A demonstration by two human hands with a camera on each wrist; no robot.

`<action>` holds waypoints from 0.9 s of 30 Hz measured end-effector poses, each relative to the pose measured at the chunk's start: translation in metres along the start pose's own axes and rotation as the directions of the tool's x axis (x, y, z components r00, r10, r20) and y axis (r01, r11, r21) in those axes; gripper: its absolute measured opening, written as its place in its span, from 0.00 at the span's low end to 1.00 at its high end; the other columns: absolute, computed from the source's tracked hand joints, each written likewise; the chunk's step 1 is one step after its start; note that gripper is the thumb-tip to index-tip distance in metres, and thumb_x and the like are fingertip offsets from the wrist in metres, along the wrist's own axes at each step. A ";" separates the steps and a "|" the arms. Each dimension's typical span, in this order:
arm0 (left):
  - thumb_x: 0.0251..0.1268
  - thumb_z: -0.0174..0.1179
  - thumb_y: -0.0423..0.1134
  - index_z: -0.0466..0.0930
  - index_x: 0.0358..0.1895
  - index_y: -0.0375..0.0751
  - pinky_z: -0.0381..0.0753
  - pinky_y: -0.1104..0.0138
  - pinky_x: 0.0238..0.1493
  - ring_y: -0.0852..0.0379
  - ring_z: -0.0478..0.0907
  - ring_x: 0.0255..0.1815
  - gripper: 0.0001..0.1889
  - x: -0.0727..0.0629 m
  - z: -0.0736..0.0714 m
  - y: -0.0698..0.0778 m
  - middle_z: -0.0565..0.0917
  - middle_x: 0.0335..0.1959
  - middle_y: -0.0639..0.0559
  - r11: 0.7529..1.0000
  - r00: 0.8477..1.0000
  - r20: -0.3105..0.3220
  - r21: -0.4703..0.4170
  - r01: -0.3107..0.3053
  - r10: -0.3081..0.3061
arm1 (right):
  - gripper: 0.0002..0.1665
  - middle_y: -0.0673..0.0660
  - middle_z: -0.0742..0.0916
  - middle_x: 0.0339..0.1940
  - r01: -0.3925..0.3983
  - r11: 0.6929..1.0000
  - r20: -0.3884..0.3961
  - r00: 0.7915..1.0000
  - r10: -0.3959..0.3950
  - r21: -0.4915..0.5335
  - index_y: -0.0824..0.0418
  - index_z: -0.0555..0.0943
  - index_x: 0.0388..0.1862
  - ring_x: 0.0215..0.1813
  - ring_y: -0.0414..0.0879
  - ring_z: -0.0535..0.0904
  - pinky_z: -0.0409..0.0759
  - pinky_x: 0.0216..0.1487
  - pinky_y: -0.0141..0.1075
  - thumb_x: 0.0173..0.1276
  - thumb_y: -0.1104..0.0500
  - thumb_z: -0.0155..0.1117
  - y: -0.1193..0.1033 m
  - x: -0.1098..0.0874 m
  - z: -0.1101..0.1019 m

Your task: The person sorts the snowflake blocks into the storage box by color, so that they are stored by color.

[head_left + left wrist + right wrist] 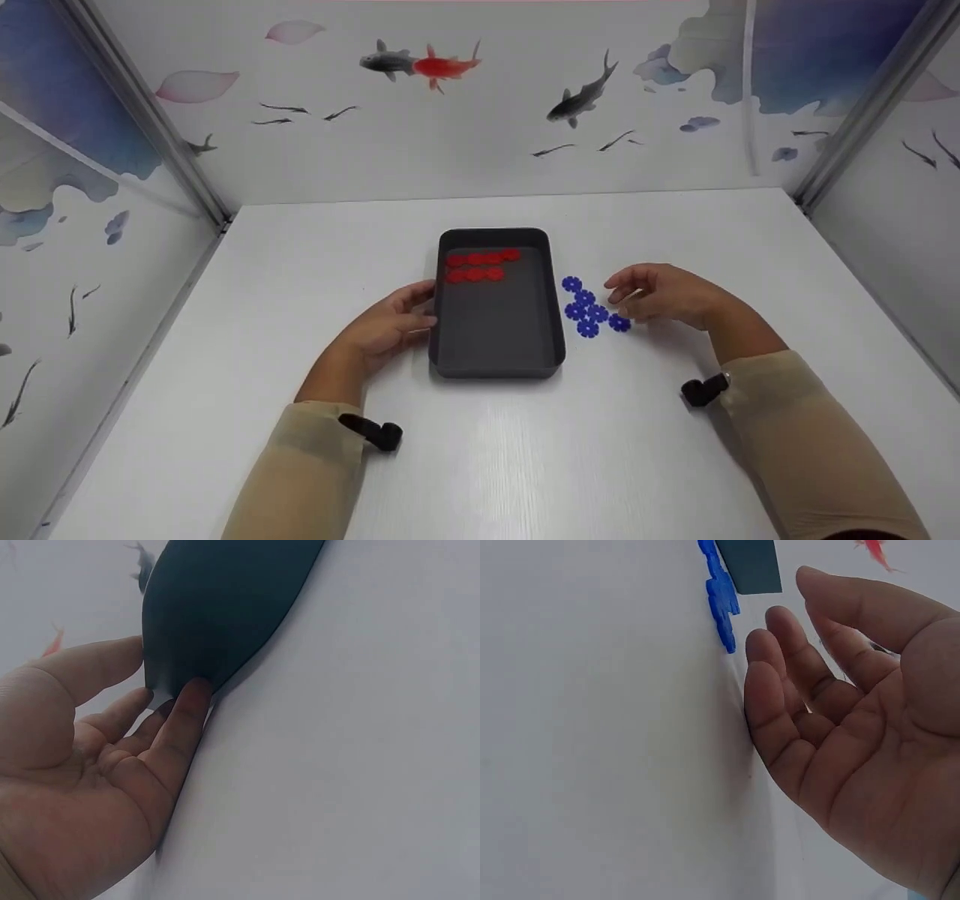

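A dark grey rectangular tray [495, 330] lies on the white table with its long sides running front to back. Inside, near its far end, red notched discs [475, 259] form two rows: several behind, three in front. My left hand [390, 322] rests its thumb and fingertips against the tray's left wall; the left wrist view shows the fingers [184, 720] at the lower side of the tray. Right of the tray lies a loose cluster of several blue notched discs [585, 298]. Beside the nearest of them hovers my right hand [667, 296], fingers loosely bent, palm bare in the right wrist view.
White panels printed with fish and petals [585, 97] stand behind and at both sides of the table [480, 450]. Black wrist straps [375, 433] stick out from both sleeves.
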State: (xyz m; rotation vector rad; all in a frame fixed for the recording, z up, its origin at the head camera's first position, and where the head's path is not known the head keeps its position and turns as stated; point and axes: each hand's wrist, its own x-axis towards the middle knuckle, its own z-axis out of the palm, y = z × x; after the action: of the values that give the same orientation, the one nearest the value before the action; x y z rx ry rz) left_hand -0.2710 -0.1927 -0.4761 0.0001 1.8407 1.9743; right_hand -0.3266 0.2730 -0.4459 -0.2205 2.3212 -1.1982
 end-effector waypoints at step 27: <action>0.71 0.64 0.25 0.64 0.83 0.51 0.75 0.56 0.77 0.53 0.68 0.83 0.39 -0.001 0.000 0.001 0.64 0.85 0.54 1.000 1.000 -0.005 -0.008 0.019 -0.019 | 0.27 0.55 0.85 0.52 0.053 0.957 0.035 0.998 -0.045 -0.284 0.49 0.84 0.61 0.54 0.52 0.76 0.80 0.53 0.39 0.64 0.67 0.75 0.006 0.001 0.006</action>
State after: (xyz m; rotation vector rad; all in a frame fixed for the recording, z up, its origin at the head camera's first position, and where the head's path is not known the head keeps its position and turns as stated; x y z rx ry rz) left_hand -0.2706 -0.1932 -0.4747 -0.0249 1.8301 1.9702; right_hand -0.3243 0.2718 -0.4536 -0.3961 2.4701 -0.8712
